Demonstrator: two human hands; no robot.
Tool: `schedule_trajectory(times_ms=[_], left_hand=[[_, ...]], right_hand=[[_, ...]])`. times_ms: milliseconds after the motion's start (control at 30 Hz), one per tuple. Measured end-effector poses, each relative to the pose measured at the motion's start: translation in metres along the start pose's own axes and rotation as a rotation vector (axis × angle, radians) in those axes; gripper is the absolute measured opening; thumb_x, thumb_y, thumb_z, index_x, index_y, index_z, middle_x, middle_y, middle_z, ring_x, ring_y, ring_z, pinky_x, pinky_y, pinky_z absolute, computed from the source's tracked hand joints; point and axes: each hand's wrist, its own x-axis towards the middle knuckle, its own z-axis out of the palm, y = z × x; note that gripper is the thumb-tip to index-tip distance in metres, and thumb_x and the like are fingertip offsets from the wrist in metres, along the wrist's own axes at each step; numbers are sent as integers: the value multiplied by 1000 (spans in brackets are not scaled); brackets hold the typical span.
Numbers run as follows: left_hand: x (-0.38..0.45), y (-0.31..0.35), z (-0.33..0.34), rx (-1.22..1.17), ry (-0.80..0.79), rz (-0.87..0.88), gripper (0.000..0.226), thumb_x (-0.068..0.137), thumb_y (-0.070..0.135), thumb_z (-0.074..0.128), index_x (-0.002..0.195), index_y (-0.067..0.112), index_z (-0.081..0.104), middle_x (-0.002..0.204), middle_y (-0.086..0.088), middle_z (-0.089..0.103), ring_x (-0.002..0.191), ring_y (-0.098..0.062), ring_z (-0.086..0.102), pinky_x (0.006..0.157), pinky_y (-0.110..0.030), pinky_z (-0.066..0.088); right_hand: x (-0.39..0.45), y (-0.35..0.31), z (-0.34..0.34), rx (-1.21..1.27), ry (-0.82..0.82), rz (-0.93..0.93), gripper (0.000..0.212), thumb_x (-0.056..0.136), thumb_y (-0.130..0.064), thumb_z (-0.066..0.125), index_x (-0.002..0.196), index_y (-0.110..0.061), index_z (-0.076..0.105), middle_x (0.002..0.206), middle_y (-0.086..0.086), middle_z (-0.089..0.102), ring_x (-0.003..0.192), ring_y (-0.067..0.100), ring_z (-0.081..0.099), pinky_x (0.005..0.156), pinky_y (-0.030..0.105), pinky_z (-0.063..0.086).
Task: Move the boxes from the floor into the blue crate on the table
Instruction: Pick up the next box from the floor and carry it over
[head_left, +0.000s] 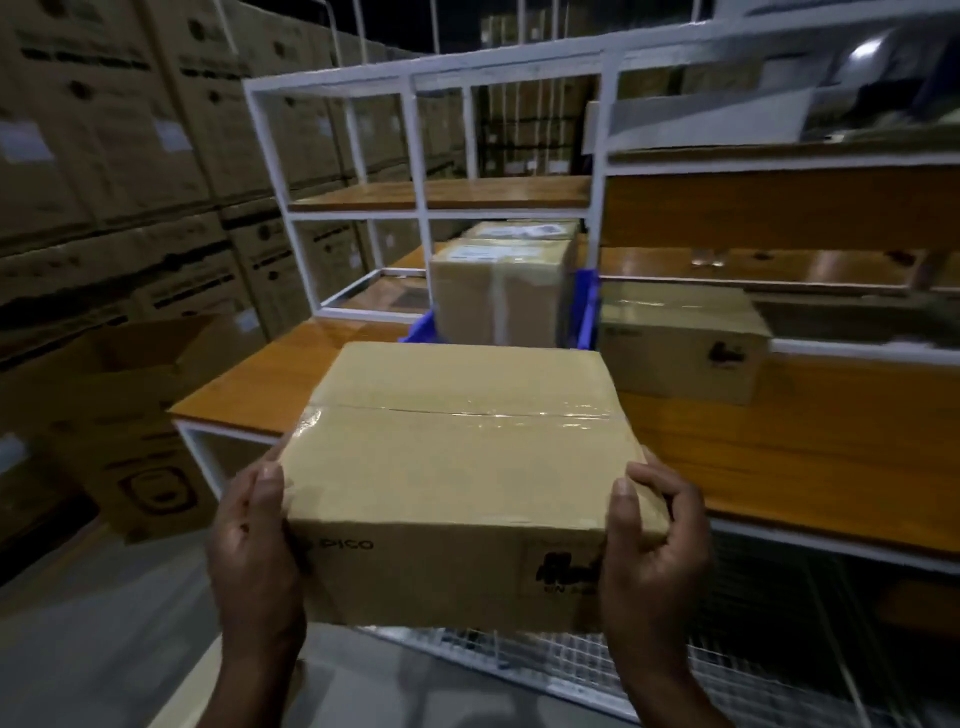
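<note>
A taped cardboard box (457, 467), printed "PICO" on its near side, is held in the air in front of the wooden table (779, 457), the left hand (254, 540) and right hand (649, 540) curled round its near corners. Beyond it, the blue crate (584, 306) on the table holds two taped boxes (498, 291) with white labels too blurred to read. Another carton (680, 343) stands just right of the crate.

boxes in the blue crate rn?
2 visible: a taped box at the front of the crate and another behind it, mostly hidden. The held box blocks the crate's front; more may be hidden.
</note>
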Motion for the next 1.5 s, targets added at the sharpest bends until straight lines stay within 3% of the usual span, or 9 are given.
schedule_trajectory(times_ms=[100,200,300,433,600,967,1167,1300,1500], left_hand=[[-33,6,41,-12,-100,6,68,84,74,53,128,25,68,126,-4,68,121,-30,60,102,-64,45],[-59,11,80,-27,-208,-17,59,85,63,55,131,27,66,129,1,67,122,-22,59,103,-55,47],[-79,13,114,-3,-302,4,52,83,55,56,127,28,66,122,12,67,110,0,60,88,-31,47],[-89,-1,151,-18,-437,-87,52,81,58,60,130,39,63,130,14,64,117,-3,58,93,-36,48],[-92,-20,200,-18,-537,-118,33,98,32,61,130,39,61,129,18,62,116,1,57,94,-33,47],[-68,-61,308,-66,-668,-143,37,98,26,61,134,33,57,129,21,58,118,5,55,100,-29,47],[-48,-93,340,46,-765,-213,52,97,29,63,146,29,48,140,9,51,124,-11,54,95,-33,50],[-42,-100,353,91,-772,-202,70,83,51,63,147,32,44,140,11,48,124,-12,53,99,-42,52],[-35,-101,367,210,-786,-78,57,94,27,68,142,37,38,146,8,41,128,-7,48,89,-13,46]], right_hand=[[20,13,-48,-34,60,10,18,93,-38,53,105,-25,58,111,-14,60,114,-1,53,91,25,46],[42,23,-89,-78,106,38,25,93,-40,51,104,-20,59,113,1,62,112,11,56,90,7,39],[59,34,-120,-98,132,74,30,93,-42,51,106,-16,60,117,4,63,113,13,56,85,1,36],[77,55,-146,-145,145,135,27,95,-35,56,110,-14,61,119,0,61,114,7,53,84,-1,35],[108,92,-164,-179,129,265,16,98,-25,60,112,-19,62,131,3,59,122,18,53,85,23,43],[188,153,-167,-310,171,305,16,97,-23,62,113,-19,63,118,-6,57,110,18,54,68,25,45],[199,192,-149,-371,76,414,17,96,-30,62,114,-31,61,122,-5,59,114,24,56,84,45,55],[209,205,-139,-388,66,410,20,98,-29,60,118,-31,59,135,0,56,119,22,54,84,41,54],[235,213,-124,-583,-10,349,21,92,-14,63,110,-22,63,123,-1,56,119,24,52,87,39,47]])
